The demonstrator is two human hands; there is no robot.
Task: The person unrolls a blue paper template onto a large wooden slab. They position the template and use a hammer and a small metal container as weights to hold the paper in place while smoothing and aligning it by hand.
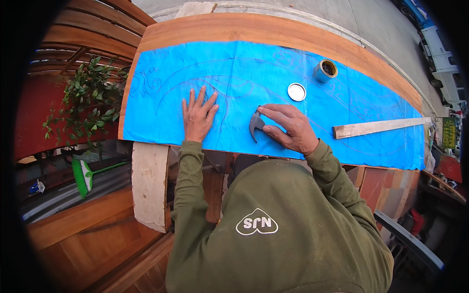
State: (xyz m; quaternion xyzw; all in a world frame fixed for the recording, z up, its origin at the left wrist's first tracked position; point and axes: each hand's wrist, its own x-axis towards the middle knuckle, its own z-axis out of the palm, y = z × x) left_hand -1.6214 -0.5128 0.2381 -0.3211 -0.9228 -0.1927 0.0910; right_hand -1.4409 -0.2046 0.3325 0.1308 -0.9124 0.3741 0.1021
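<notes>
My left hand [198, 116] lies flat with fingers spread on a blue sheet [161, 117]. Curved and scrolling outlines are drawn across the sheet, which covers much of a wooden panel [205, 28]. Between the thumb and fingers of my right hand [289, 128] is a dark grey crescent-shaped piece [255, 126]; it is pinched near the sheet's front edge, its pointed end toward me. Whether its underside touches the sheet, I cannot tell. Beyond my right hand are a round lid [296, 92] and an uncovered can [326, 71] with dark contents.
A pale wooden strip [381, 127] lies across the sheet's right part. Left of the panel are a leafy plant [90, 102], slatted wood [97, 27] and a green broom [83, 177]. A pale wooden board [149, 185] stands by the front edge. Vehicles [442, 58] are at far right.
</notes>
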